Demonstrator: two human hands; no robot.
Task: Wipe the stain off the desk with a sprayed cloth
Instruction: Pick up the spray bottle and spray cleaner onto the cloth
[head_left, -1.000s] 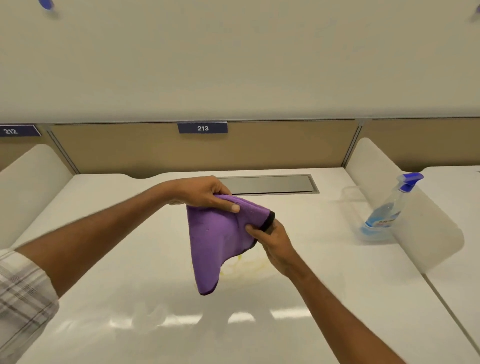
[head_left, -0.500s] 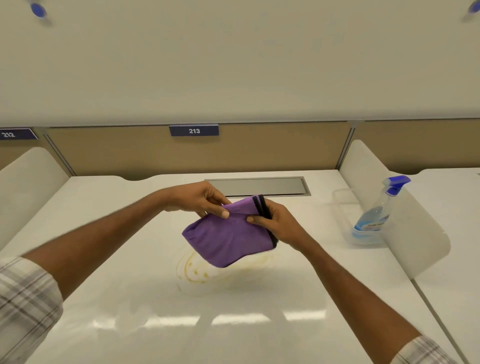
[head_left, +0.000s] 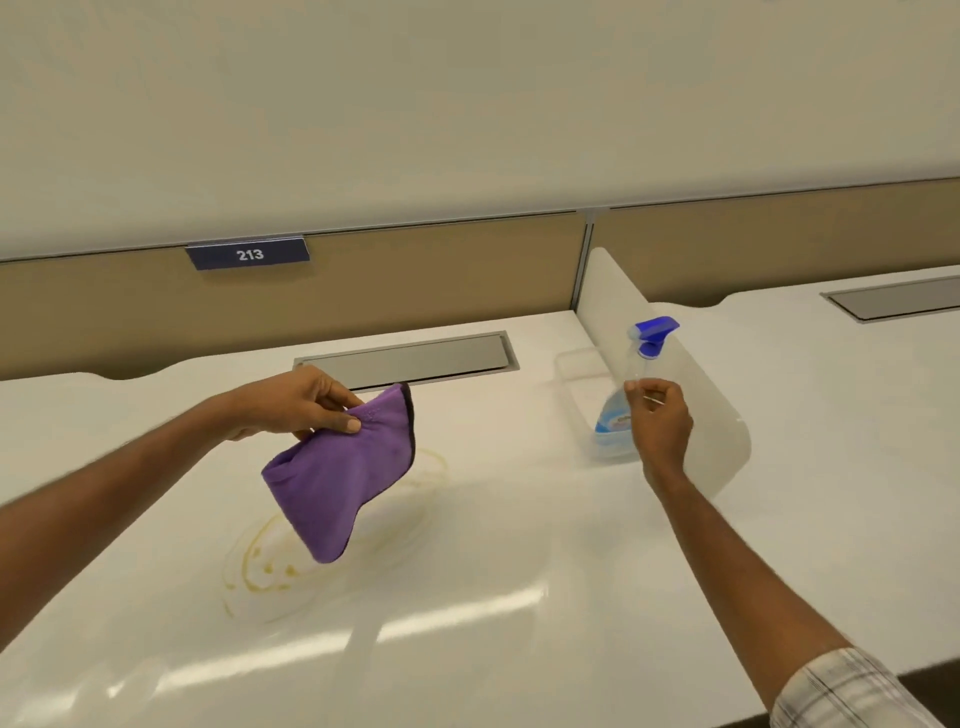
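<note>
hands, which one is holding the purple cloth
The left hand: it pinches the folded purple cloth above the stain. The right hand holds no cloth; it reaches at the spray bottle.

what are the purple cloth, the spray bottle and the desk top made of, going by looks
Purple cloth: soft fabric, probably microfibre; matte, fuzzy, drooping limp from the left hand, with a dark stitched edge.
Spray bottle: clear plastic, see-through body, with a glossy blue plastic trigger head.
Desk top: smooth, glossy white, likely laminate or a similar hard surface; it mirrors the ceiling lights.
</note>
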